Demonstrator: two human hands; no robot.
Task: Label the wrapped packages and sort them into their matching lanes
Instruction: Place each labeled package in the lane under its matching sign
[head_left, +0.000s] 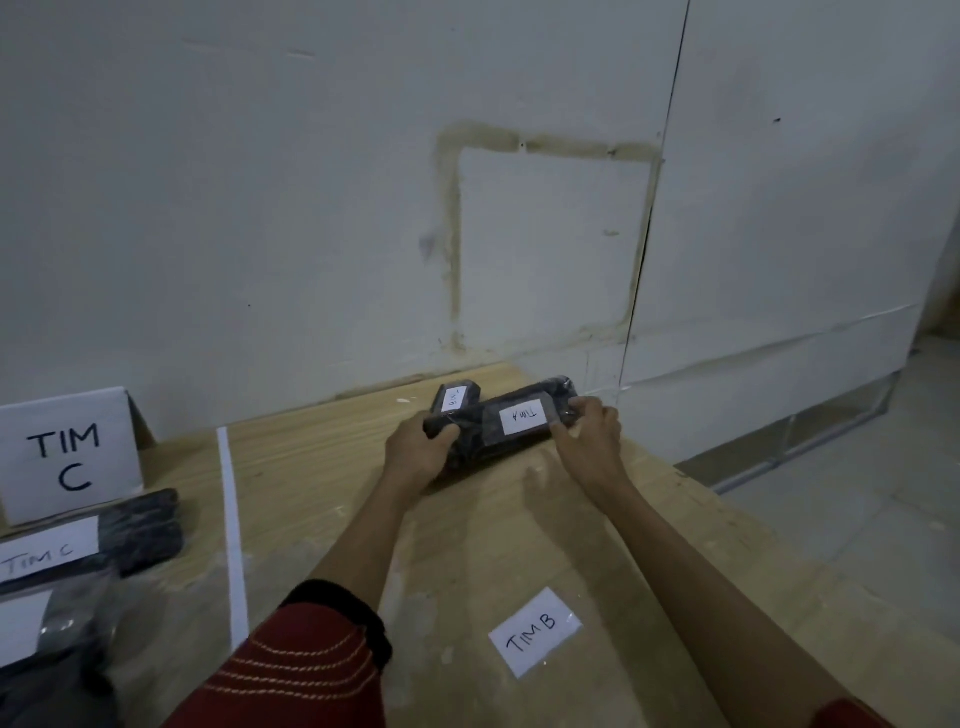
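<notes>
Head: hands (415, 451) (591, 441) round pkg (475, 434), prob. TIM-A

We take this for a plain packing and sorting room. A raw wooden bench (322, 488) stands against a scuffed white wall (260, 208) with a roughly plastered square patch (550, 234), and a bare grey floor (857, 519) lies beside it. A strip of white tape (231, 519) divides the bench into lanes. A folded card sign (67, 457) reads "TIM C" and a taped paper slip (535, 631) reads "TIM B". Black-wrapped goods carry handwritten white labels: a long package (478, 431) at the far end and a labelled package (145, 525) by the sign.
</notes>
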